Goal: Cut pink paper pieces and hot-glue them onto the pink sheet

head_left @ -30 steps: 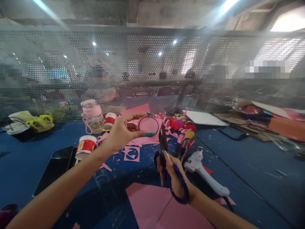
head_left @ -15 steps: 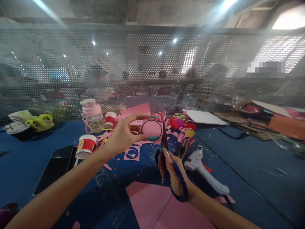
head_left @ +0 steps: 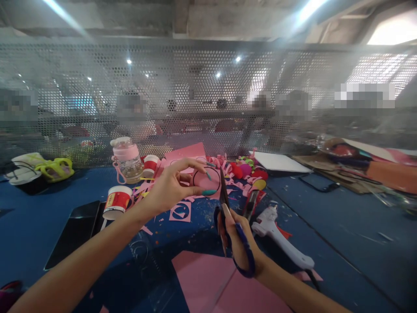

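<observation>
Between the thumb and fingers of my left hand (head_left: 174,182) is a piece of pink paper (head_left: 206,180) with a dark circle drawn on it. My right hand (head_left: 243,243) grips a pair of scissors (head_left: 224,195) by its dark blue handles. Their blades point up and meet the paper's right edge, beside the circle's outline. Whether the blades are fully closed is hard to make out. Below both hands lies a large pink sheet (head_left: 215,278) on the blue table. A pink square with a round cut-out (head_left: 180,211) lies beneath my left hand.
A white glue gun (head_left: 283,239) and a box cutter (head_left: 250,204) lie to the right. Left stand a red-and-white paper cup (head_left: 117,203), a pink-lidded bottle (head_left: 127,161) and a black phone (head_left: 73,234). Pink scraps and coloured pompoms (head_left: 246,168) spread behind, before a perforated metal screen (head_left: 195,87).
One finger of my left hand now lies over the circle on the paper. The scissors stay at the paper's right edge, with hardly any shift.
</observation>
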`<state>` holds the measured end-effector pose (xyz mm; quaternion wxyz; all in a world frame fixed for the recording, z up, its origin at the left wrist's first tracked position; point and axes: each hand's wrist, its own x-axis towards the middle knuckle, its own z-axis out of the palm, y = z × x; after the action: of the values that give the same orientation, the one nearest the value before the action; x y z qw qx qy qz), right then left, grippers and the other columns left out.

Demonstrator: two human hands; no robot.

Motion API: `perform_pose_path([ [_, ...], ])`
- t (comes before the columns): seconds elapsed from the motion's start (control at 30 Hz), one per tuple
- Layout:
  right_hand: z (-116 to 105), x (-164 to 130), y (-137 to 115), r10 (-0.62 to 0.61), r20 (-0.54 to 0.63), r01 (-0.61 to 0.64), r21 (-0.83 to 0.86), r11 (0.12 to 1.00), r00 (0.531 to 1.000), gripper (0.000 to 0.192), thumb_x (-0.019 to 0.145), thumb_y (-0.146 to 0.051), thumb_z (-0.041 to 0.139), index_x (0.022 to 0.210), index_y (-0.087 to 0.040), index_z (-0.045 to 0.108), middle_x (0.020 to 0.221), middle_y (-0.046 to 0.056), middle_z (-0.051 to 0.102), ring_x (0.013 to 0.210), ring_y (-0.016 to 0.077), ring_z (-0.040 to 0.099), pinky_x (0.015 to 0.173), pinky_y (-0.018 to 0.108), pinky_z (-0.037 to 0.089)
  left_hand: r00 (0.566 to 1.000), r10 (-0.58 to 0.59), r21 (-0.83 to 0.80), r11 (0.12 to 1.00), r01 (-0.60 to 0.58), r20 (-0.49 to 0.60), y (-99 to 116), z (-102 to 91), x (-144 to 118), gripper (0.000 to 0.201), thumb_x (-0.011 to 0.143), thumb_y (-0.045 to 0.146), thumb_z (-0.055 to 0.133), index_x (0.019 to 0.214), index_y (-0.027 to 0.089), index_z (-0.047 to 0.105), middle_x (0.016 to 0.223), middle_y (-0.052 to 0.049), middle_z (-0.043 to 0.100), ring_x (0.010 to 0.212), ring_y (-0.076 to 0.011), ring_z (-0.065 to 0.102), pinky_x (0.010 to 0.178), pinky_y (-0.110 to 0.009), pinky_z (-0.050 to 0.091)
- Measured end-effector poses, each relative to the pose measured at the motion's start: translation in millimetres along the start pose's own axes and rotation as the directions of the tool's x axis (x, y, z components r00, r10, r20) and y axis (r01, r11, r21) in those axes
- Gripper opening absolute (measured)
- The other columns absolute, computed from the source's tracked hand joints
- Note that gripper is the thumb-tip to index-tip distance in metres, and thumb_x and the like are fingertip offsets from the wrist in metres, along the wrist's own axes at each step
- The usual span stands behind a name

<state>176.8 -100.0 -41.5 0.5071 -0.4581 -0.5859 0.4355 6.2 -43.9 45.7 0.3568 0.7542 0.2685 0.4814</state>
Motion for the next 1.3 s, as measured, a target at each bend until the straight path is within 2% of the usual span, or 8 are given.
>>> perform_pose_path([
  [0.1, 0.1, -0.1, -1.3, -0.009, 0.009, 0.009, 0.015, 1.000, 1.000, 0.052, 0.071, -0.072, 0.035, 0.062, -0.020, 0.040, 0.043, -0.008, 0.033, 0.030, 0.0058, 0.031, 0.027, 0.018, 0.027, 0.998, -0.060, 0.020, 0.998, 0.060, 0.017, 1.2, -0.5, -0.1, 0.030, 0.060, 0.027, 0.074, 0.081, 0.016, 0.056, 0.096, -0.003, 0.059, 0.066, -0.0084, 0.057, 0.060, -0.022, 0.052],
  [0.23, 1.2, -0.1, -3.3, 0.007, -0.018, -0.007, 0.013, 1.000, 1.000, 0.051, 0.072, -0.071, 0.037, 0.062, -0.020, 0.038, 0.042, -0.008, 0.032, 0.029, 0.0056, 0.030, 0.027, 0.018, 0.026, 0.994, -0.113, 0.061, 0.992, 0.112, 0.004, 3.2, -1.1, -0.4, 0.030, 0.060, 0.030, 0.074, 0.079, 0.016, 0.057, 0.084, -0.003, 0.062, 0.066, -0.0110, 0.059, 0.057, -0.023, 0.051],
  [0.63, 3.3, -1.1, -3.5, 0.053, -0.052, -0.052, 0.008, 0.999, 0.997, 0.048, 0.076, -0.067, 0.035, 0.063, -0.020, 0.037, 0.043, -0.009, 0.031, 0.030, 0.0049, 0.028, 0.027, 0.017, 0.026, 0.992, -0.128, 0.086, 0.988, 0.128, -0.005, 3.3, 0.9, -0.2, 0.029, 0.060, 0.027, 0.074, 0.080, 0.015, 0.058, 0.084, -0.003, 0.063, 0.065, -0.0104, 0.058, 0.057, -0.022, 0.051],
  [0.93, 1.5, 0.2, 0.4, -0.010, -0.049, 0.009, -0.031, 0.999, 0.999, 0.048, 0.075, -0.067, 0.036, 0.062, -0.021, 0.037, 0.041, -0.008, 0.031, 0.031, 0.0052, 0.027, 0.027, 0.017, 0.023, 0.990, -0.138, 0.097, 0.986, 0.137, 0.002, 4.1, -1.0, -0.5, 0.031, 0.060, 0.031, 0.075, 0.080, 0.015, 0.058, 0.088, -0.005, 0.064, 0.069, -0.0126, 0.060, 0.060, -0.024, 0.052],
  [1.3, 0.8, -0.6, 1.6, -0.048, -0.043, 0.046, -0.044, 0.998, 0.998, 0.051, 0.074, -0.070, 0.034, 0.064, -0.020, 0.039, 0.043, -0.007, 0.031, 0.031, 0.0059, 0.027, 0.028, 0.019, 0.022, 0.993, -0.118, 0.097, 0.988, 0.118, -0.001, 4.0, 0.0, 0.4, 0.029, 0.060, 0.028, 0.075, 0.079, 0.015, 0.058, 0.084, -0.004, 0.063, 0.066, -0.0111, 0.059, 0.060, -0.024, 0.051],
])
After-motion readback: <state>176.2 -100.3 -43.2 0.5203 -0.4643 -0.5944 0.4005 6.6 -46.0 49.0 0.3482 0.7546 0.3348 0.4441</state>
